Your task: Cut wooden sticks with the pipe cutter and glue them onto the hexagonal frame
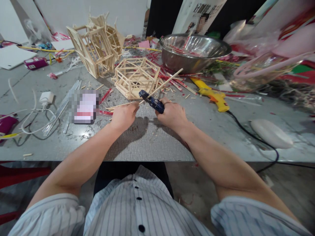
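Note:
My left hand (pixel 124 116) pinches the near end of a thin wooden stick (pixel 169 78), which slants up to the right. In my right hand (pixel 173 114) is a dark blue pair of cutting pliers (pixel 153 102), its head at the stick just beyond my left fingers. Whether the jaws touch the wood, I cannot tell. Right behind both hands stands a low six-sided frame of wooden sticks (pixel 128 93). More loose sticks (pixel 116 107) lie beside my left hand, partly covered by it.
A taller stick structure (pixel 85 55) stands back left. At the back right are a steel bowl (pixel 177 62) and a yellow glue gun (pixel 214 95) with a black cord. A phone (pixel 86 106), a white charger (pixel 46 97) and its cable lie left. Stick offcuts litter the table.

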A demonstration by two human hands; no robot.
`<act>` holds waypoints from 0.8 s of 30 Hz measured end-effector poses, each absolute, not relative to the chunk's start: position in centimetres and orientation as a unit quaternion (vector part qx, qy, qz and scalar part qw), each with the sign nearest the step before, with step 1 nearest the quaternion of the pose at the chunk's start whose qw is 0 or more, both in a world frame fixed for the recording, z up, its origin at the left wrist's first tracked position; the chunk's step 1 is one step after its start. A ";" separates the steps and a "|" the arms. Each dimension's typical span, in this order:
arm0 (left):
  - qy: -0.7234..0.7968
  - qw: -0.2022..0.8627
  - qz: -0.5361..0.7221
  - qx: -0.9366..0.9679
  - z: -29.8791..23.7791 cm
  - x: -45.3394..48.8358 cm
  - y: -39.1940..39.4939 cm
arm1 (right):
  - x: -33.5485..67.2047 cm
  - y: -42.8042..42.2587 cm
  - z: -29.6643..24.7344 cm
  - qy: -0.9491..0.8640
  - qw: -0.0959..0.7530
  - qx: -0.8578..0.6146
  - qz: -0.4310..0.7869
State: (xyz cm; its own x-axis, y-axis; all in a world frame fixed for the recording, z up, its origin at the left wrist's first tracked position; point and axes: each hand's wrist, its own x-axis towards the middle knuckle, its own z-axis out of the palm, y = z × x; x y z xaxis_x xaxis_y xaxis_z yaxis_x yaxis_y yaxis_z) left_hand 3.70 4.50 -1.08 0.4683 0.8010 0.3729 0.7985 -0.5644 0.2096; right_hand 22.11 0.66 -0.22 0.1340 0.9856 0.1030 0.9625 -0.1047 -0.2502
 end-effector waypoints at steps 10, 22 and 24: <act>0.415 0.184 0.323 0.830 -1.3 3.2 5.6 | 22.7 1.1 -0.7 -0.668 0.175 -0.721 0.056; 0.377 0.309 0.376 0.788 -1.4 3.3 6.0 | 22.6 0.9 -0.4 -0.663 0.197 -0.720 0.058; 0.370 0.307 0.402 0.780 -1.4 3.5 5.8 | 22.5 0.8 -0.4 -0.662 0.207 -0.718 0.056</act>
State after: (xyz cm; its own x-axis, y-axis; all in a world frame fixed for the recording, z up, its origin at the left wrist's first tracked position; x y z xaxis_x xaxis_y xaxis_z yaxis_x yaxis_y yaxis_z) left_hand 3.50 5.84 -1.44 0.4034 0.8230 0.3999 0.3301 -0.5385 0.7753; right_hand 22.52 0.81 -0.40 0.1177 0.9740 0.1937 0.9272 -0.0380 -0.3725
